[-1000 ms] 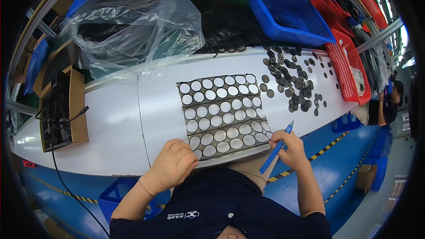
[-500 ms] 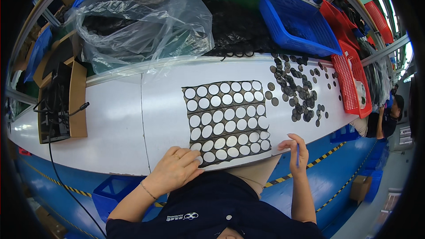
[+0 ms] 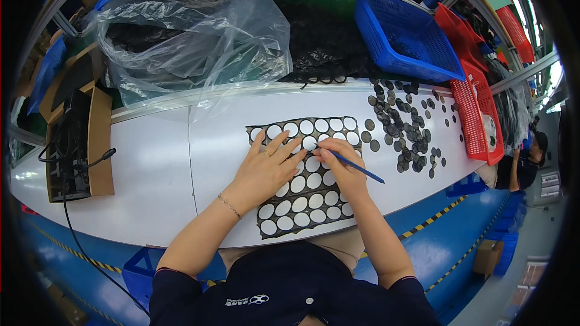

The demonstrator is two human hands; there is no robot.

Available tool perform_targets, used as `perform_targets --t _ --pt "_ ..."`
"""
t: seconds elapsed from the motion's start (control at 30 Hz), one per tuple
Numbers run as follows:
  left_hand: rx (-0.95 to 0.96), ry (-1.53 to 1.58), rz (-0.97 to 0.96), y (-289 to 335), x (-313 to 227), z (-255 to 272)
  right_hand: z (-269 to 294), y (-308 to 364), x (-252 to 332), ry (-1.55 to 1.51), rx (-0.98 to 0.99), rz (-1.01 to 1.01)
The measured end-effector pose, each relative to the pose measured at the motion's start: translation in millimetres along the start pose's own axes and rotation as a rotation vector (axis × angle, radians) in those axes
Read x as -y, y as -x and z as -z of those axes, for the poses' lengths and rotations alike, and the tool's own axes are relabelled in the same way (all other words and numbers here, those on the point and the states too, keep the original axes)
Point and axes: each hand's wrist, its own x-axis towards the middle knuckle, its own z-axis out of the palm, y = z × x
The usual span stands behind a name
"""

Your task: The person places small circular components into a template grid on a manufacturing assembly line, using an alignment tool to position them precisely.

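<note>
On the white table lies a dark sheet (image 3: 309, 191) with rows of white circles; whether they are holes or discs I cannot tell. My left hand (image 3: 263, 175) rests flat on its left part, fingers spread, covering several circles. My right hand (image 3: 342, 169) grips a slim blue pen-like tool (image 3: 365, 172), tilted with its tip at a circle in the upper middle of the sheet. The right fingers are closed around the tool close to that tip, beside the left fingertips. Loose dark discs (image 3: 396, 128) are scattered to the right of the sheet.
A red basket (image 3: 477, 118) stands at the table's right end, with a blue basket (image 3: 405, 42) behind the discs. Clear plastic bags (image 3: 199, 42) with dark material lie at the back left. An open cardboard box (image 3: 99, 145) with black items and a cable sits left.
Both hands have moved onto the sheet from its near edge and right side. The left fingers have spread flat, and the blue tool's tip has come to a circle. The sheet has shifted slightly left.
</note>
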Motion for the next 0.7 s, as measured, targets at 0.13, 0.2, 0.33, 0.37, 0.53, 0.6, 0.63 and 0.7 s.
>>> perform_targets --t 0.13,0.2,0.33,0.37,0.53,0.6,0.63,0.7 --pt "0.035 0.008 0.016 2 1 3 -7 -1 6 0.227 -0.009 -0.028" --pt "0.04 0.019 0.014 3 3 6 -10 -2 11 0.384 0.005 0.009" --pt "0.024 0.062 0.007 3 4 7 -9 -1 5 0.439 -0.007 0.059" --pt "0.028 0.066 0.01 4 5 7 -9 -1 3 0.467 0.0 0.107" --pt "0.036 0.063 0.014 3 5 9 -9 -1 5 0.451 0.003 0.096" --pt "0.041 0.068 0.019 3 4 9 -10 -1 5 0.451 0.001 0.11" --pt "0.045 0.073 0.022 3 4 9 -10 -1 5 0.438 -0.008 0.1" --pt "0.05 0.072 0.023 3 3 10 -10 0 5 0.425 -0.018 0.091"
